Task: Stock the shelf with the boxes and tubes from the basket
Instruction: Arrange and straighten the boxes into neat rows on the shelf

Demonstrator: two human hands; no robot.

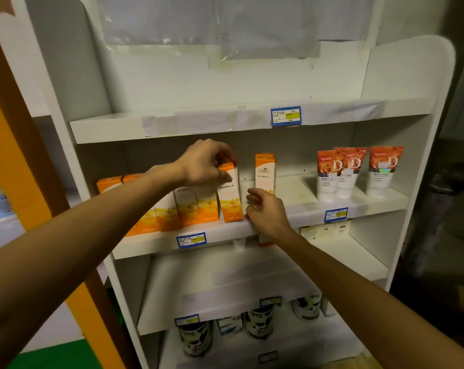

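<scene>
On the middle shelf (225, 230): our left hand (206, 162) pinches the top of an orange box (229, 194) standing at the right end of the front row. Our right hand (265, 209), fingers loosely curled and holding nothing, rests by the shelf lip just beside it. To seat the box well, we judge: square its base, press it flush to its neighbours. Count: about six orange boxes in the row, one lone box (265, 173) behind, three rose tubes (358, 171) at right. Basket not in view.

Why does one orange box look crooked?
The orange box under the left hand leans sideways, not upright like the lone box beside it. The hand grips its top. The right hand rests at the shelf edge.
</scene>
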